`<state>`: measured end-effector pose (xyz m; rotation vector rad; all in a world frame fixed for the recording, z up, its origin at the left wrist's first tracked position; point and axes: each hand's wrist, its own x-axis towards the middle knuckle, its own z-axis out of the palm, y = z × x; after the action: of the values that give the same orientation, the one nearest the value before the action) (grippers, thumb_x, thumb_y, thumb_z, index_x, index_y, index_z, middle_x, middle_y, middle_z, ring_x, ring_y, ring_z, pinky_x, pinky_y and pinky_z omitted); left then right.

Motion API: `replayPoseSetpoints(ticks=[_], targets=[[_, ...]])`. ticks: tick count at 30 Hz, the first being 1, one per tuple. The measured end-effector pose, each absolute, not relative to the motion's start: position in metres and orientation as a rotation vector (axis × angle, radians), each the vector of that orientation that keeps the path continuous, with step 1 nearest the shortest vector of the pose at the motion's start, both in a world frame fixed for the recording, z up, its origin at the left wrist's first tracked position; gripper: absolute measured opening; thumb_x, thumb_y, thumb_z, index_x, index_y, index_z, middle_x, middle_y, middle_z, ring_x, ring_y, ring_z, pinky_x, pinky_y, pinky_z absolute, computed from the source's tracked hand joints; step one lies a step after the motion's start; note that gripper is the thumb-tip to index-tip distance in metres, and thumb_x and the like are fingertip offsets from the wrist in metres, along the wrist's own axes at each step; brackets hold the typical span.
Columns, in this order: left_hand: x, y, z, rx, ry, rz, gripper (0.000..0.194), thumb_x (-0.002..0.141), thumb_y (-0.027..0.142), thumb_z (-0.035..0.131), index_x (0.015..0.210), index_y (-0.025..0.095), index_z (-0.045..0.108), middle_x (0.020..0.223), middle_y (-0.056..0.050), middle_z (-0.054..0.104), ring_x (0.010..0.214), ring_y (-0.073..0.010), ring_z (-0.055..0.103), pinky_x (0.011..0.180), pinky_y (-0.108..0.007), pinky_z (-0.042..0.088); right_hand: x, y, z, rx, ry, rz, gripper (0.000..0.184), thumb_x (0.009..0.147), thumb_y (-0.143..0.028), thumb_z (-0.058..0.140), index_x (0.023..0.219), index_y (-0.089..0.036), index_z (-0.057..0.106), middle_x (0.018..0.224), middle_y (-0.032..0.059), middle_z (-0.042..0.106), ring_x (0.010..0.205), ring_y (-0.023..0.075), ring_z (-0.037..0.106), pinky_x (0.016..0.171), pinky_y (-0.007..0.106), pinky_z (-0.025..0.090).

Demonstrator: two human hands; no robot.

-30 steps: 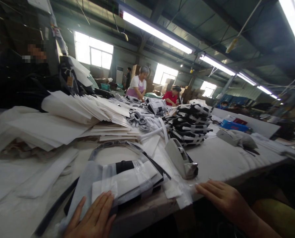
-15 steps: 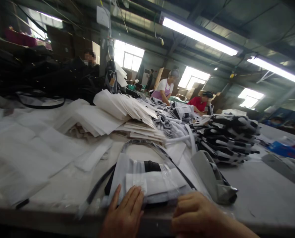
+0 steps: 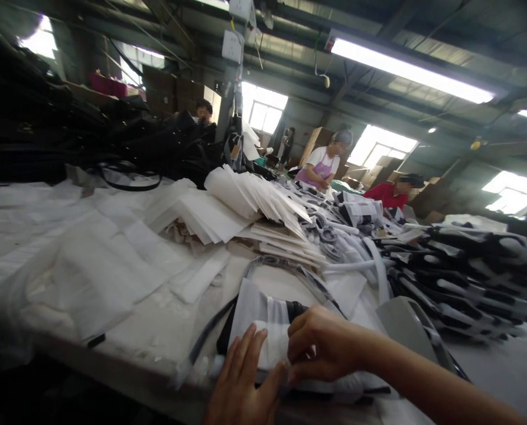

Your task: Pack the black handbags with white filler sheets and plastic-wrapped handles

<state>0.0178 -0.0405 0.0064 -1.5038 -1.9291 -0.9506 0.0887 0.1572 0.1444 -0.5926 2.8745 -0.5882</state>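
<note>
A clear plastic bag with a folded white and black item (image 3: pixel 263 316) lies at the near edge of the table (image 3: pixel 166 324). My left hand (image 3: pixel 243 383) rests flat on its near end, fingers stretched out. My right hand (image 3: pixel 321 345) has crossed over onto the bag, its fingers curled and pinched together on the plastic beside my left fingertips. A black strap (image 3: pixel 285 268) loops out from behind the bag.
A grey tape dispenser (image 3: pixel 412 333) stands just right of the bag. White sheets (image 3: pixel 228 206) are piled to the left and behind, and stacked black and white packs (image 3: pixel 467 274) to the right. Dark bags (image 3: pixel 113 141) are heaped at far left. Other people work farther down the table.
My right hand moved left from the table edge onto the bag and closed its fingers on the plastic. My left hand stayed flat on the bag. The view swung left.
</note>
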Motion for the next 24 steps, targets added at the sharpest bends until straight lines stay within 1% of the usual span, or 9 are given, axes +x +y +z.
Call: replayPoseSetpoints(ticks=[2, 5, 8, 10, 14, 18, 21, 22, 24], targets=[[0.017, -0.040, 0.005, -1.516, -1.933, -0.921, 0.032, 0.087, 0.039, 0.063, 0.119, 0.035, 0.064, 0.142, -0.010, 0.051, 0.135, -0.0316, 0.046, 0.102, -0.043, 0.049, 0.079, 0.159, 0.142, -0.622, 2.847, -0.483, 0.039, 0.090, -0.051, 0.059, 0.067, -0.020, 0.067, 0.058, -0.0017, 0.060, 0.053, 0.0108, 0.055, 0.050, 0.022, 0.035], [0.017, -0.038, 0.001, -1.498, -1.934, -0.878, 0.043, 0.085, 0.046, 0.065, 0.128, 0.038, 0.060, 0.138, -0.010, 0.054, 0.133, -0.0305, 0.048, 0.101, -0.041, 0.050, 0.066, 0.162, 0.142, -0.622, 2.784, -0.373, 0.035, 0.087, -0.053, 0.064, 0.071, -0.022, 0.070, 0.062, -0.0024, 0.064, 0.056, 0.0109, 0.058, 0.051, 0.022, 0.034], [0.017, -0.038, -0.003, -1.490, -1.926, -0.889, 0.044, 0.084, 0.051, 0.067, 0.126, 0.041, 0.060, 0.133, -0.007, 0.058, 0.128, -0.0278, 0.052, 0.100, -0.039, 0.050, 0.056, 0.163, 0.144, -0.584, 2.708, -0.315, 0.028, 0.084, -0.050, 0.070, 0.078, -0.023, 0.074, 0.067, -0.0026, 0.070, 0.060, 0.0102, 0.062, 0.052, 0.021, 0.034], [0.015, -0.039, -0.003, -1.508, -1.922, -0.900, 0.043, 0.084, 0.051, 0.066, 0.125, 0.040, 0.061, 0.130, -0.007, 0.060, 0.125, -0.0266, 0.054, 0.101, -0.038, 0.049, 0.050, 0.162, 0.146, -0.539, 2.657, -0.291, 0.024, 0.082, -0.048, 0.073, 0.081, -0.024, 0.076, 0.069, -0.0029, 0.073, 0.059, 0.0096, 0.062, 0.052, 0.020, 0.034], [0.012, -0.041, 0.002, -1.525, -1.918, -0.955, 0.034, 0.088, 0.043, 0.063, 0.121, 0.038, 0.064, 0.127, -0.005, 0.062, 0.121, -0.0246, 0.057, 0.105, -0.037, 0.046, 0.041, 0.160, 0.147, -0.462, 2.596, -0.288, 0.021, 0.077, -0.047, 0.078, 0.081, -0.026, 0.078, 0.066, -0.0053, 0.074, 0.056, 0.0089, 0.060, 0.051, 0.020, 0.033], [0.012, -0.040, 0.009, -1.515, -1.938, -1.028, 0.027, 0.091, 0.035, 0.058, 0.116, 0.039, 0.067, 0.122, -0.004, 0.065, 0.115, -0.0226, 0.060, 0.102, -0.035, 0.049, 0.037, 0.159, 0.149, -0.393, 2.569, -0.304, 0.022, 0.074, -0.047, 0.081, 0.080, -0.027, 0.078, 0.061, -0.0069, 0.071, 0.053, 0.0082, 0.058, 0.050, 0.019, 0.032], [0.011, -0.041, 0.013, -1.519, -1.973, -1.061, 0.025, 0.092, 0.033, 0.056, 0.113, 0.039, 0.067, 0.119, -0.003, 0.067, 0.113, -0.0229, 0.062, 0.100, -0.038, 0.050, 0.037, 0.160, 0.148, -0.362, 2.564, -0.324, 0.023, 0.073, -0.049, 0.081, 0.080, -0.027, 0.078, 0.060, -0.0075, 0.070, 0.052, 0.0078, 0.057, 0.050, 0.018, 0.032], [0.010, -0.042, 0.014, -1.535, -1.986, -1.051, 0.027, 0.091, 0.031, 0.056, 0.115, 0.037, 0.067, 0.119, -0.004, 0.068, 0.114, -0.0232, 0.062, 0.101, -0.038, 0.050, 0.037, 0.160, 0.148, -0.357, 2.561, -0.326, 0.024, 0.073, -0.049, 0.081, 0.080, -0.027, 0.078, 0.060, -0.0077, 0.070, 0.052, 0.0077, 0.057, 0.050, 0.018, 0.033], [0.007, -0.045, 0.018, -1.582, -1.997, -1.013, 0.032, 0.089, 0.025, 0.054, 0.120, 0.028, 0.065, 0.120, -0.005, 0.069, 0.114, -0.0229, 0.063, 0.101, -0.037, 0.050, 0.036, 0.160, 0.147, -0.345, 2.545, -0.311, 0.024, 0.070, -0.048, 0.084, 0.080, -0.026, 0.078, 0.062, -0.0078, 0.071, 0.054, 0.0077, 0.058, 0.050, 0.018, 0.033]])
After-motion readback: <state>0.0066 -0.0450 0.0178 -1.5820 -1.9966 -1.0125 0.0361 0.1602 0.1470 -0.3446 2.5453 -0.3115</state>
